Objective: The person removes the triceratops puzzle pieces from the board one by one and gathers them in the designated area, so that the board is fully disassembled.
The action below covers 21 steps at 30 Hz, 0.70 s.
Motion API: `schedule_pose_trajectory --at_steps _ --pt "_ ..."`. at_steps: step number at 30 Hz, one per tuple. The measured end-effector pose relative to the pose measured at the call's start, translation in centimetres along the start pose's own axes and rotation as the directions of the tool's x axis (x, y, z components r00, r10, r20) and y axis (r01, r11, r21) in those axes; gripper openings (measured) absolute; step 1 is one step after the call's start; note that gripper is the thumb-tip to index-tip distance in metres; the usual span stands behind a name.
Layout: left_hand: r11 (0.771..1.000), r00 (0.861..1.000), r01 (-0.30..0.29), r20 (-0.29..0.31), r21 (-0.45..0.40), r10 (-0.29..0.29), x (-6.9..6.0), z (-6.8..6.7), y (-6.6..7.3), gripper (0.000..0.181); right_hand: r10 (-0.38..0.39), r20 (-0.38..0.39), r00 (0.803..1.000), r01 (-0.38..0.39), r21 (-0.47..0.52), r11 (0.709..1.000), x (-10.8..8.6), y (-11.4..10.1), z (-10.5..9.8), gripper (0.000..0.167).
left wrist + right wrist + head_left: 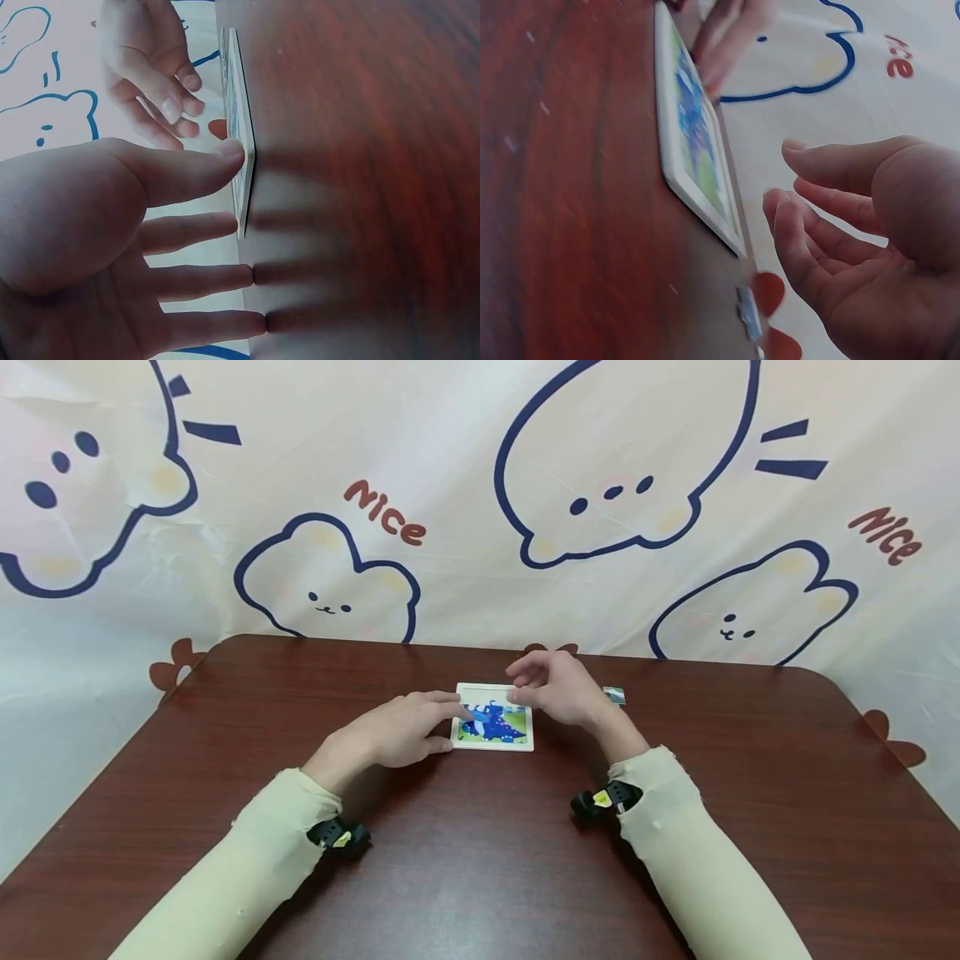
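Note:
A white-framed puzzle board (492, 746) with a blue dinosaur picture lies flat on the table; its frame (676, 161) shows at a slant in the right wrist view. My left hand (393, 727) touches the board's left side, thumb at the near edge and fingers on and beside the frame. In the left wrist view the left hand (82, 225) has its fingers spread, tips down at the board and table. My right hand (566, 692) hovers over the board's upper right corner with loosely bent fingers, and nothing shows between them; the right hand (855, 225) is beside the board.
A small picture piece (614, 695) lies on the brown table (480, 860) right of the board, partly behind the right hand. Behind the table's far edge hangs a pale cloth (465, 585) with cartoon outlines.

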<state>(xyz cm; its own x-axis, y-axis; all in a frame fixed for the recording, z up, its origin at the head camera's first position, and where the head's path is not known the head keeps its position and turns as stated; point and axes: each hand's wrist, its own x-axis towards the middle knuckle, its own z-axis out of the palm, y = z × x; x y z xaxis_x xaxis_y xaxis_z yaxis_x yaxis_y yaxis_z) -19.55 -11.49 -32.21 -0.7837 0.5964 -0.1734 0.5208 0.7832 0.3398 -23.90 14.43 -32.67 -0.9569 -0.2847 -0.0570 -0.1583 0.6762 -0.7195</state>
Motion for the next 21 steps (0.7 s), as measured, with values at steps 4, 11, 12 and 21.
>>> schedule_pose_trajectory --at_steps 4,11,12,21 --pt "1.0 1.0 -0.025 0.015 0.003 0.025 0.0 -0.2 0.0 0.049 -0.016 0.044 0.999 0.016 -0.012 1.0 0.1 -0.5 1.0 0.04" --pt "0.998 0.999 -0.042 0.033 0.049 0.041 0.0 -0.2 0.2 0.045 -0.026 0.079 0.997 0.027 -0.016 0.999 0.1 -1.3 2.1 0.039" --pt "0.998 0.999 -0.041 0.032 0.051 0.04 0.0 -0.2 0.2 0.045 -0.03 0.083 0.996 0.032 -0.016 0.999 0.1 -1.3 2.2 0.039" --pt "0.998 0.998 -0.047 0.035 0.045 0.046 -0.1 -0.1 0.0 0.042 -0.037 0.132 0.991 0.038 -0.004 0.999 0.3 -1.8 3.3 0.037"
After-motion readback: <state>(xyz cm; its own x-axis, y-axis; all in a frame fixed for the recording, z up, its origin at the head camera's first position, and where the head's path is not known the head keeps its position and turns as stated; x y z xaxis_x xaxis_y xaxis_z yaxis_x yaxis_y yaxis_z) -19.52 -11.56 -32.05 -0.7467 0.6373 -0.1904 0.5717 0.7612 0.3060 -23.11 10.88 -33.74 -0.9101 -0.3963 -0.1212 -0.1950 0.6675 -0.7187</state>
